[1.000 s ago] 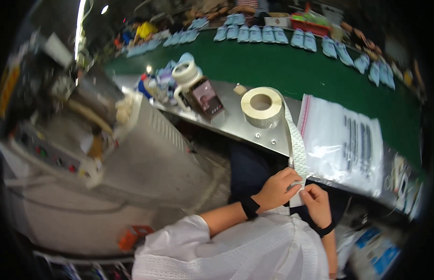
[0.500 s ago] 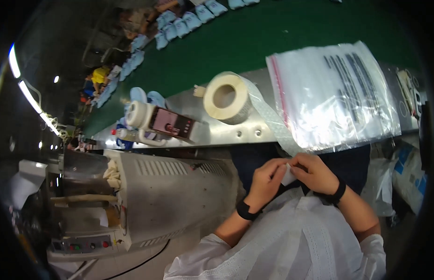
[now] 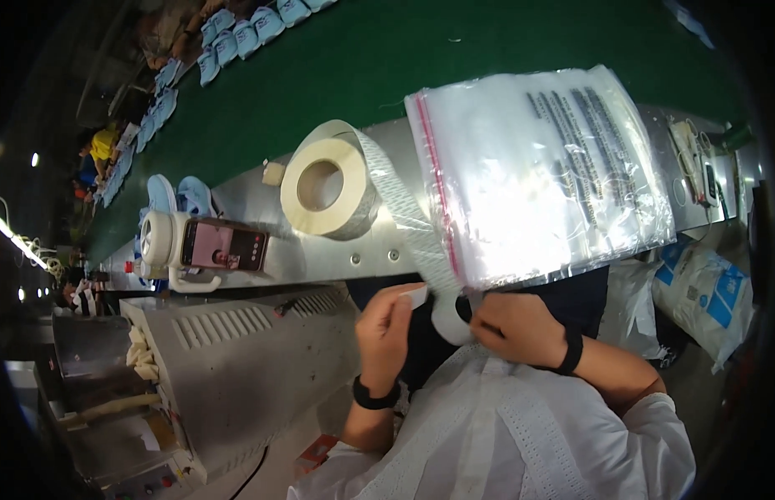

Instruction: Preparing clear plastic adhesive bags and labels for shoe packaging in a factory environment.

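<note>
My left hand [image 3: 386, 333] pinches a small white sticker [image 3: 416, 296] between thumb and fingers, just below the metal shelf edge. My right hand [image 3: 516, 329] grips the loose end of the label strip [image 3: 404, 221], which runs from a large roll of white labels [image 3: 327, 185] on the steel shelf [image 3: 262, 204] down over its edge to my hands. A stack of clear zip bags with a red seal line [image 3: 537, 171] lies on the shelf right of the roll, above my right hand. Both wrists wear black bands.
A phone on a white stand [image 3: 221, 246] sits left of the roll. A green conveyor belt [image 3: 362, 58] carries blue shoe parts [image 3: 237, 37] at the far side. A grey vented machine [image 3: 237, 367] stands at lower left. White sacks [image 3: 704, 292] lie at right.
The view has swung down and closer to the shelf. My hands have come apart a little, the left one now holding a sticker peeled off the strip.
</note>
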Demonstrator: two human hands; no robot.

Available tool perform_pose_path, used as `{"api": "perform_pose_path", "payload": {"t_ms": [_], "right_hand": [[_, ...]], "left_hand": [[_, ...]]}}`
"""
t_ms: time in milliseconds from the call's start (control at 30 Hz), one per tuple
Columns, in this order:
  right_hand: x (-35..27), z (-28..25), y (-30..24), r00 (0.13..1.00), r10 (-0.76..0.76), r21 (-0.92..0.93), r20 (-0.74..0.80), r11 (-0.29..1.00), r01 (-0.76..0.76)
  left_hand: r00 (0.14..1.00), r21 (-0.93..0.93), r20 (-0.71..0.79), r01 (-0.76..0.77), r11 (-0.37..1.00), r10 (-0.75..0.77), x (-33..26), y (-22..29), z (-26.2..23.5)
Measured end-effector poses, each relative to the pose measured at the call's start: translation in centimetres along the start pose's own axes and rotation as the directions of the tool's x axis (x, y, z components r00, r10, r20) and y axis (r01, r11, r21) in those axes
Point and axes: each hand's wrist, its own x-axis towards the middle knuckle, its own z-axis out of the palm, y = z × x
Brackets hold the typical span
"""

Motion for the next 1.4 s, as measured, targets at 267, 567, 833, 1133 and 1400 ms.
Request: {"api": "perform_pose_path", "payload": {"t_ms": [267,567,833,1133,1400], "right_hand": [[4.5,-4.7,-1.1,0.903,0.076,-0.293,-0.423,0.931,-0.216],[6.0,-2.5,2.7,0.930,0.224,-0.582,-0.291,0.730,-0.358],[4.7,-7.4,1.8,0.887,0.441,0.150,-0.138,0.894,-0.422],[2.8,-7.4,4.0,0.938,0.215,0.083,-0.272,0.976,-0.200],[1.2,-9.4,3.2,0.940,-0.041,-0.098,-0.340,0.995,0.008]], "left_hand": [[0.961,-0.694,0.273,0.220,0.685,-0.033,5.7,4.3,3.7],[0.924,-0.854,0.334,0.379,0.356,-0.185,8.8,-1.5,7.7],[0.933,-0.841,0.291,0.354,0.409,-0.209,8.5,-1.6,7.6],[0.808,-0.752,0.548,0.589,0.296,-0.216,12.1,2.2,7.7],[0.719,-0.523,0.646,0.661,0.538,-0.256,13.1,0.1,9.0]]}}
